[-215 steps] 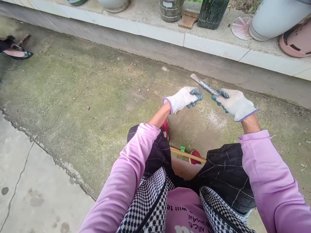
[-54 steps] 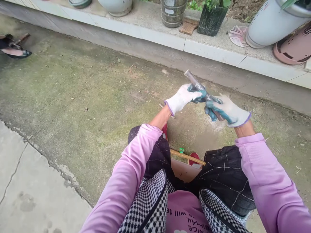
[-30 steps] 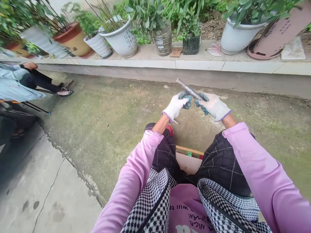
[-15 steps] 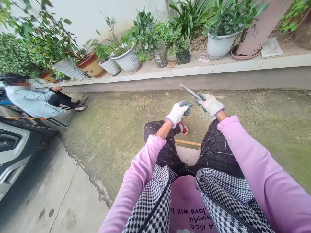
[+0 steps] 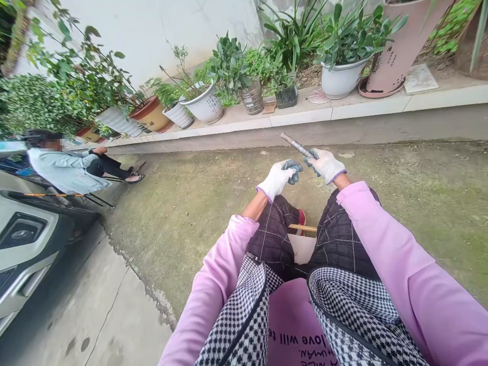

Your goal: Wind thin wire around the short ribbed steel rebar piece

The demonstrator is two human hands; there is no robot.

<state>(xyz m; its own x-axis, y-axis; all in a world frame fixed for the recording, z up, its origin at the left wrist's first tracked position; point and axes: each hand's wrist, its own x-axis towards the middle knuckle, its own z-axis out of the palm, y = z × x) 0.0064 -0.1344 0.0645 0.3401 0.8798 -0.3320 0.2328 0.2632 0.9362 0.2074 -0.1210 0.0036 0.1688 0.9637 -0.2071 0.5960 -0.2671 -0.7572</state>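
Observation:
Both my hands wear white knit gloves with dark teal fingers and are held out above my knees. My right hand grips a grey metal file that points up and to the left, away from me. My left hand is curled just left of the right hand, its fingertips close to the file's held end; whether it holds something small I cannot tell. A wooden stick lies on the ground between my legs, beside a red shoe.
A raised concrete ledge with several potted plants runs along the far side. A person in a light blue top sits at the left. Part of a car is at the lower left. Mossy concrete lies between.
The view has tilted up from the ground, bringing the plants, wall, seated person and car into sight. My hands have stayed together with the file in the right one.

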